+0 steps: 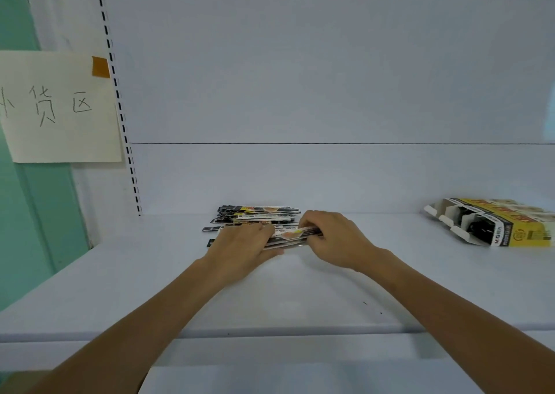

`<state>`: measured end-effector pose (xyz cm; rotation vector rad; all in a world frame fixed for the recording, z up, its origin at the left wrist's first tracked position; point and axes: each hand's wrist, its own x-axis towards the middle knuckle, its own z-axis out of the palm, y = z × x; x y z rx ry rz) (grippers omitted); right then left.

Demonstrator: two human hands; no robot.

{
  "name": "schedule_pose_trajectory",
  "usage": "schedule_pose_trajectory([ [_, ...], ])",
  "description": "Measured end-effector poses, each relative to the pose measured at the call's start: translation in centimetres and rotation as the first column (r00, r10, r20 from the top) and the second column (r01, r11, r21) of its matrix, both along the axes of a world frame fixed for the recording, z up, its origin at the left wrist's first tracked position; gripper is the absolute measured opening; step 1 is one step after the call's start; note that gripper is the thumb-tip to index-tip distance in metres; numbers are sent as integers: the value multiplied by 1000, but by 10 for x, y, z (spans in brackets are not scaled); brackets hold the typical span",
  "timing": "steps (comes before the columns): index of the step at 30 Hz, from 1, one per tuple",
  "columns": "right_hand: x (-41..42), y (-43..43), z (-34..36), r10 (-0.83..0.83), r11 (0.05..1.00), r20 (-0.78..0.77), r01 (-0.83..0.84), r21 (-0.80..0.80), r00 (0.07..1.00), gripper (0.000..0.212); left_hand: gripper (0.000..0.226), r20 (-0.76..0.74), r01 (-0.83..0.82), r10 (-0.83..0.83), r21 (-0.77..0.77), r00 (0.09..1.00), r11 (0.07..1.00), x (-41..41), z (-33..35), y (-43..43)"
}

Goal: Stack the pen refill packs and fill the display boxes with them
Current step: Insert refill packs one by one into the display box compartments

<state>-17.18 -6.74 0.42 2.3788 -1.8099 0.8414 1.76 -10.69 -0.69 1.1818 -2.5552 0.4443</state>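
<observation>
A bundle of pen refill packs (288,236) is pinched between both hands on the white shelf (300,288). My left hand (243,243) grips its left end and my right hand (333,234) grips its right end. More black and yellow refill packs (255,213) lie in a loose pile just behind the hands, near the back wall. A yellow and black display box (492,225) lies on its side at the far right of the shelf, its open white compartments facing left.
The white back panel (300,93) rises behind the shelf. A slotted upright (120,108) runs along the left. A handwritten paper sign (60,108) is taped to the teal wall at left. The shelf's front edge (270,332) is near me.
</observation>
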Motion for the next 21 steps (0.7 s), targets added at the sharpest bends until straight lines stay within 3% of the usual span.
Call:
schedule_pose_trajectory([
  [5,-16,-1,-9,2,992,50,4,-123,999,21,35,-136,72,-46,195,990,978,-10,2,7],
  [9,-28,-4,-12,-81,994,57,85,-63,995,21,68,-59,37,-32,76,998,996,-26,-1,11],
  [11,-41,-2,-13,-60,998,139,63,-19,989,24,83,-66,58,-58,3,996,998,-38,-4,14],
  [14,-60,9,-12,103,994,439,-105,-20,893,28,59,-219,89,-80,35,972,995,-61,-3,16],
  [16,-74,14,-11,120,993,508,-112,-46,853,21,40,-311,129,-97,82,945,988,-81,-1,20],
  [18,-94,16,-9,63,996,436,-26,-90,898,22,36,-353,167,-115,120,928,979,-105,0,26],
  [21,-139,21,-5,-112,985,177,133,-108,978,32,32,-415,213,-124,175,901,961,-148,-2,32],
])
